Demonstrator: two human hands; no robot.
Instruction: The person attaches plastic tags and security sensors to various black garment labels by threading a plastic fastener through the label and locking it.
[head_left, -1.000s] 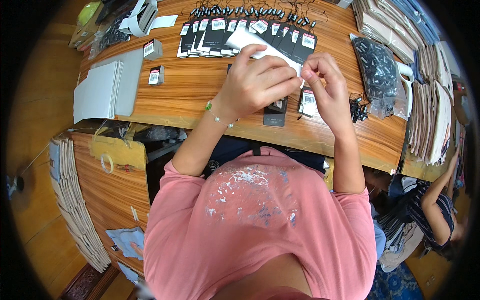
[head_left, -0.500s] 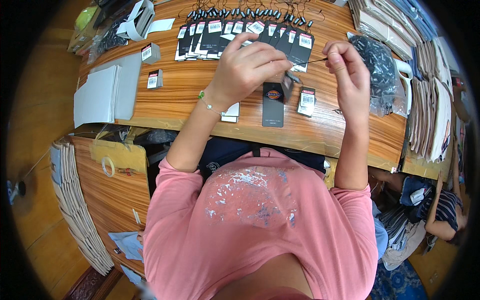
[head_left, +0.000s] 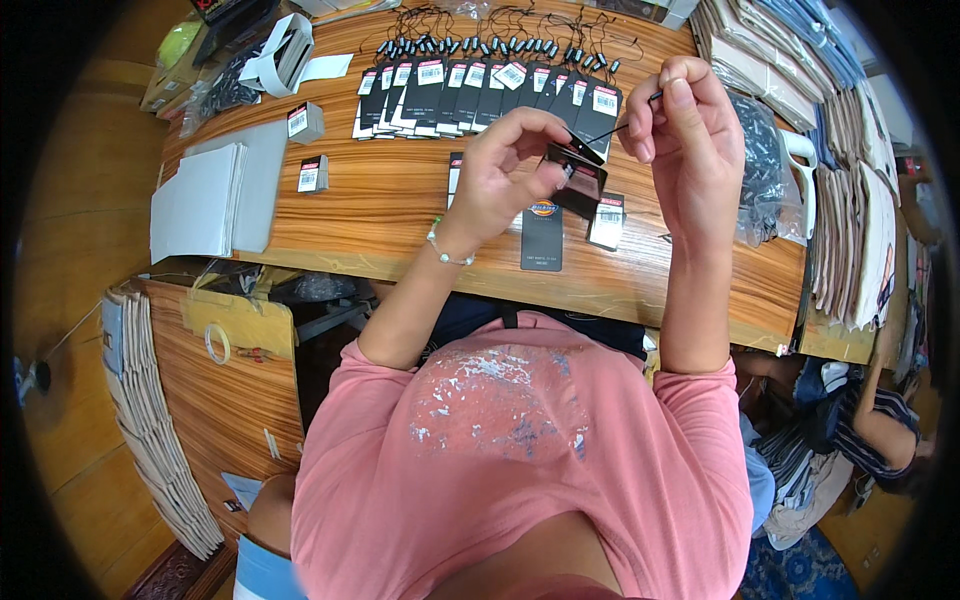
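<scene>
Above the near part of the table, my left hand [head_left: 505, 180] grips a dark hang tag [head_left: 580, 190] between thumb and fingers, the tag tilted. A thin black string [head_left: 608, 132] stretches from the tag toward my right hand [head_left: 690, 135], whose fingers pinch its far end. Below the held tag, a black hang tag [head_left: 542, 250] lies flat, partly covered. To its right sits a small stack of white-and-black barcode tags [head_left: 606, 228]. Beyond my hands, a row of overlapping strung black tags [head_left: 430, 105] spreads across the table.
A clear bag of small black pieces [head_left: 765, 200] lies right of my right hand, with a white handle [head_left: 802, 160] alongside. Folded garments [head_left: 850, 240] are piled farther right. At left stand two small tag stacks [head_left: 306, 122] and white sheets [head_left: 195, 200]. Other people show at both sides.
My left hand has turned and come down slightly, so its palm and the tilted tag show. My right hand has shifted a little left, still pinching the string.
</scene>
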